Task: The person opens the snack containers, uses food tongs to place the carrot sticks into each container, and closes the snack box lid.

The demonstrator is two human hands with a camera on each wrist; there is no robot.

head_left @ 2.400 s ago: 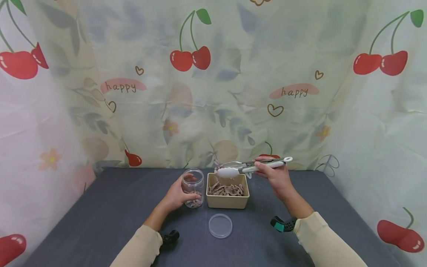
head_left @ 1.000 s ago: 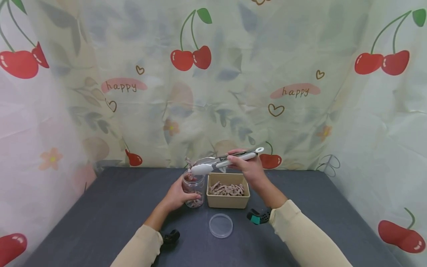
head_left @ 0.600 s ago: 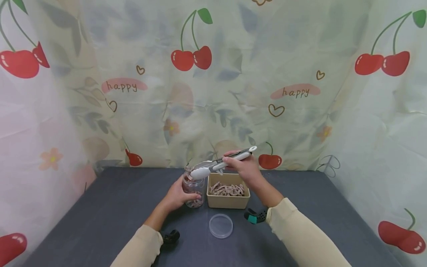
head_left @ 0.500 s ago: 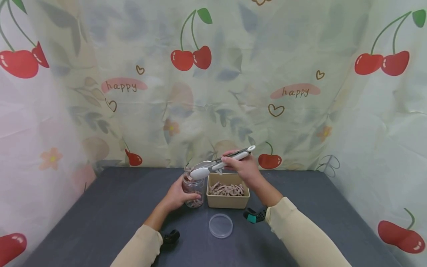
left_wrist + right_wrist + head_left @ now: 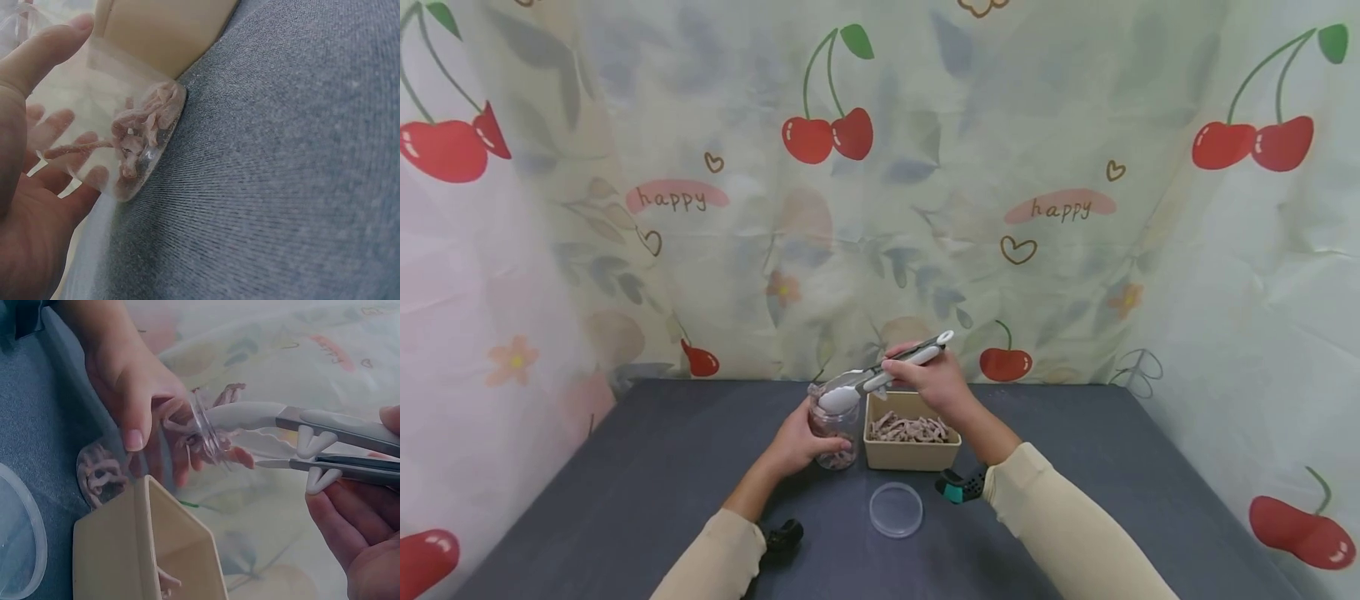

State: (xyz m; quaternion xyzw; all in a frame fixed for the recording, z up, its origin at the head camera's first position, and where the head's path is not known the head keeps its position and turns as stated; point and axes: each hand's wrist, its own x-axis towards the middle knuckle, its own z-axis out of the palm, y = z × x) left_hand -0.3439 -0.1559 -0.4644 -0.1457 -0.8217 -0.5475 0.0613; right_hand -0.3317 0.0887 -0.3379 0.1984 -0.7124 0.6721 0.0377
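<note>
My left hand (image 5: 797, 439) grips a clear jar (image 5: 94, 81) that stands on the table, thumb and fingers round its wall. Pinkish-brown dried strips (image 5: 147, 122) lie at the jar's bottom. My right hand (image 5: 925, 379) holds white-and-steel tongs (image 5: 880, 377) by the handles. In the right wrist view the tongs' white tips reach into the jar's mouth, with more strips (image 5: 203, 440) between and below them. One strip sticks out past the rim. Right of the jar sits a beige box (image 5: 912, 454) holding a layer of the same strips (image 5: 910, 427).
A round clear lid (image 5: 896, 510) lies on the dark table (image 5: 625, 492) in front of the box. A patterned curtain (image 5: 880, 275) hangs behind and on both sides. Each wrist wears a black strap, the right one (image 5: 958, 486) with a green patch.
My right hand has carried the tongs with strips leftward from above the box to the jar, then lowered the tips into its mouth. My left hand keeps its hold on the jar.
</note>
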